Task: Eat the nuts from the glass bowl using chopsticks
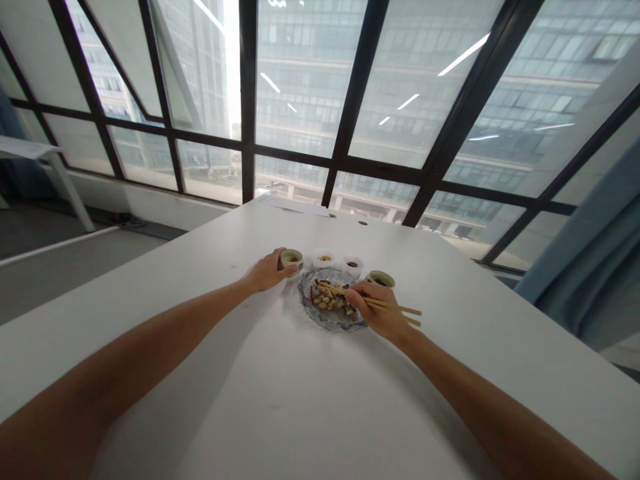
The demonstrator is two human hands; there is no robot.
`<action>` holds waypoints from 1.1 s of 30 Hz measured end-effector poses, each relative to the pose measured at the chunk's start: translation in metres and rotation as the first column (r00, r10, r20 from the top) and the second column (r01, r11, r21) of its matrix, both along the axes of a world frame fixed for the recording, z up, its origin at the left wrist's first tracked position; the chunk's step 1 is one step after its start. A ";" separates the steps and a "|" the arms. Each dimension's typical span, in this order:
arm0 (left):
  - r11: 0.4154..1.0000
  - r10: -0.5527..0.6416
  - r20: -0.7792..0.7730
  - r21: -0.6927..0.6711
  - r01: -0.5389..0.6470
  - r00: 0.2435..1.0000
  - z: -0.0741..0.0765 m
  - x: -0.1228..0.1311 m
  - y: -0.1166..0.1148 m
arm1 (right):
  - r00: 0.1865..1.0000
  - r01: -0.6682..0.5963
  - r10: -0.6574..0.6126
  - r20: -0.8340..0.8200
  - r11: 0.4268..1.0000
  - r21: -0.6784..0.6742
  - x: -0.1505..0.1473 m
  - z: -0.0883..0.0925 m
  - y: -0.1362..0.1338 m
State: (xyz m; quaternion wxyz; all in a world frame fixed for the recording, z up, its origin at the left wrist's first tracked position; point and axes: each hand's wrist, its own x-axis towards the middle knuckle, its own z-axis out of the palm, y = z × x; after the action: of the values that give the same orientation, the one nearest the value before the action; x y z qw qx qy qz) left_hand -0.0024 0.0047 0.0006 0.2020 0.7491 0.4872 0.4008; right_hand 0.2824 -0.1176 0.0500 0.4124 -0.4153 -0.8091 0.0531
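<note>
My left hand point(270, 271) is wrapped round a small cup point(291, 260) with a pale greenish inside, standing at the left of the plate. In my right hand point(376, 307) is a pair of chopsticks point(395, 308), their tips reaching into the food. That food is a mix of pale brown and dark small pieces point(325, 301), perhaps nuts or dried bits; I cannot tell the kind. It lies on a round, clear, glass-like plate point(313, 320) with a wavy rim. A second cup point(381, 277) stands just behind my right hand, partly hidden.
Behind the plate stand two small white cups, one with yellowish bits point(324, 258), one with dark contents point(353, 266). Everything rests on a white table point(280, 400). Paper point(295, 205) lies at its far edge, before large windows. A blue curtain point(590, 267) hangs at right.
</note>
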 end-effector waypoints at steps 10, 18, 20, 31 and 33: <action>1.000 0.008 -0.014 0.002 -0.008 1.000 0.000 -0.001 0.000 | 0.998 0.033 -0.029 -0.061 0.998 0.061 0.001 -0.001 -0.002; 1.000 0.018 -0.014 0.015 -0.018 1.000 -0.001 -0.001 0.001 | 0.994 0.092 -0.090 -0.058 0.995 0.044 0.004 -0.002 -0.001; 1.000 0.020 -0.019 0.014 -0.020 1.000 -0.001 -0.001 0.001 | 0.996 0.077 -0.074 -0.054 0.996 0.045 0.006 -0.001 0.000; 1.000 0.019 0.003 0.001 -0.019 1.000 0.000 0.000 -0.001 | 0.990 -0.001 -0.021 -0.136 0.987 -0.158 0.005 0.001 0.004; 1.000 0.016 -0.003 -0.003 -0.016 1.000 0.001 0.000 -0.001 | 0.987 -0.010 -0.021 -0.158 0.980 -0.196 0.005 0.000 0.005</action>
State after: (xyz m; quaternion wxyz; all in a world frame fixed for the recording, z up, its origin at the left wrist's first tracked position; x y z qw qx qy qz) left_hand -0.0023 0.0038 0.0015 0.1992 0.7453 0.4942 0.4008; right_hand 0.2877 -0.1130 0.0505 0.4327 -0.4506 -0.7633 0.1646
